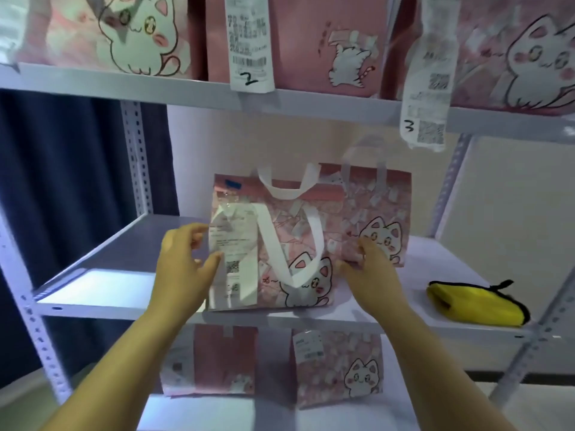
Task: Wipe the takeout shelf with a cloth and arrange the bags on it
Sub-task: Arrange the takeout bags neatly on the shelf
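Observation:
A pink cat-print takeout bag (292,244) with white handles and a receipt taped to its front stands near the front edge of the white middle shelf (93,284). My left hand (183,265) grips its left edge, thumb on the receipt. My right hand (370,269) holds its right edge, fingers curled at the side. A second pink cat bag (378,209) stands just behind it to the right. A folded yellow cloth (476,303) lies on the shelf at the right, apart from both hands.
Three pink bags fill the top shelf; the middle bag (311,42) and the right bag (513,51) carry receipts marked 2 and 3. Two more bags (339,368) stand on the lower shelf. Perforated metal posts (137,157) frame the rack, with a dark curtain at left.

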The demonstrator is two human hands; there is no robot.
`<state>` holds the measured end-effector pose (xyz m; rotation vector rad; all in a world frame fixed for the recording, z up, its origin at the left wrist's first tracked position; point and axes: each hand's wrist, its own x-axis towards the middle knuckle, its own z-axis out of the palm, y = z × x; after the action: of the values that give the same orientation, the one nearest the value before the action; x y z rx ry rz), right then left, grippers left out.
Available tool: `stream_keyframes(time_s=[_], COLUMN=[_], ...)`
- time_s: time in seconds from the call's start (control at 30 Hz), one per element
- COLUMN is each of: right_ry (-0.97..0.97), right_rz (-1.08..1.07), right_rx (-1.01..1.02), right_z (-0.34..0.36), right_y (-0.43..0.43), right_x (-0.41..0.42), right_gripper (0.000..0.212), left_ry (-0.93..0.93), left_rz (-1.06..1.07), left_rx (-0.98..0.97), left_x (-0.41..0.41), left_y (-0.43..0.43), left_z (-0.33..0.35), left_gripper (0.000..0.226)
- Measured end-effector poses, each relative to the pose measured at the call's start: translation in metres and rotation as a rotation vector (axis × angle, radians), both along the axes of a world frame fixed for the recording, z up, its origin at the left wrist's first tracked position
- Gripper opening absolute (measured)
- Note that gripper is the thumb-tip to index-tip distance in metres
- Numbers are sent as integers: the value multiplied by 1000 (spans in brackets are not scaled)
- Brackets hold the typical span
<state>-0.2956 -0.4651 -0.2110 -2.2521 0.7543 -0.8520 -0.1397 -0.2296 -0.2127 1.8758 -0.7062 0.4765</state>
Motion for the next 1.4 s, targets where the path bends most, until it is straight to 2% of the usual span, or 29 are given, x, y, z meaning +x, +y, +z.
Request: stream_keyframes(time_s=[0.07, 0.17, 0.37, 0.53, 0.67, 0.83, 1.2, 1.3, 1.4], right_ry=[47, 118, 55, 25, 10, -2, 37, -33, -76], right_rz=[8, 11, -15, -9, 28, 99, 160, 128, 70], right_rx=[36, 54, 45, 42, 67, 107, 92, 107, 87], right_z=[-9, -21, -27, -25, -24, -21, -13, -14, -15], right_y=[2, 6, 13, 26, 44, 67, 84, 80, 71], right_x=[12, 25, 39, 53, 71, 98, 113, 109, 102], right_gripper=[37, 57, 27, 41, 54, 53, 53, 50, 53], left_ry=[47, 99, 159, 138, 94, 65, 68, 65, -44], left_rz=[6, -46, -125, -57, -2, -2, -6, 71, 101], left_rx=[13, 45, 54, 24, 83, 149, 211, 167, 86], left_x=[8, 18, 30, 49, 71, 95, 117, 113, 101], left_y=[3, 7, 11, 22, 34, 52, 58, 58, 57], left_z=[-7, -15, -19, -21, -22, -21, -22, -21, -14], left_gripper=[46, 46, 25, 25, 28, 36, 37, 53, 47])
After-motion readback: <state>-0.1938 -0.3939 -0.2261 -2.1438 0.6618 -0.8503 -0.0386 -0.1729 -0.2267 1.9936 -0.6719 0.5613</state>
